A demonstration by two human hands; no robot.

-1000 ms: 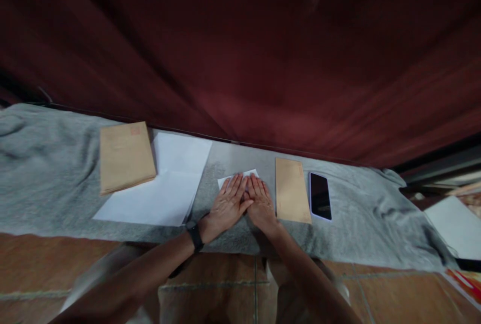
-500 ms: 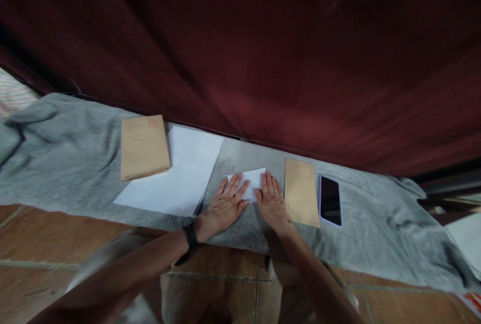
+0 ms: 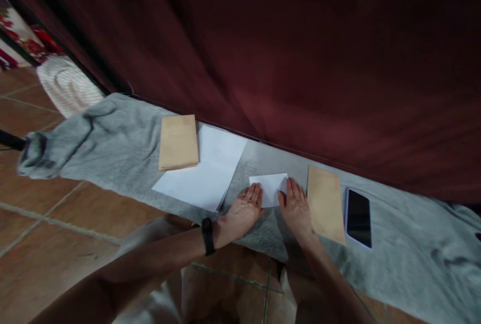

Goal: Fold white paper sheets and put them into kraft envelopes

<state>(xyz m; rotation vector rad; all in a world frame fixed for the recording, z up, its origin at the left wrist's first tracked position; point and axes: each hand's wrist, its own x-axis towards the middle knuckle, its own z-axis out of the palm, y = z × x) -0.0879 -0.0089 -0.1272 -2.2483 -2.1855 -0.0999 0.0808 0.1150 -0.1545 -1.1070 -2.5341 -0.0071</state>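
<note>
White folded paper [image 3: 271, 186] lies on a grey cloth [image 3: 112, 158], the left hand [image 3: 243, 211] and right hand [image 3: 297, 207] spread flat on its near corners (light, limp, easily creased; best pinched by an edge), beside a brown envelope [image 3: 326, 203].

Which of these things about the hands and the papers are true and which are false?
1. Both hands, left hand and right hand, lie flat at the folded white paper. True.
2. The phone lies left of the left hand. False: it lies right of the brown envelope.
3. A black wristband is on the left wrist. True.
4. The grey cloth is red. False: it is grey; the curtain is dark red.
</note>
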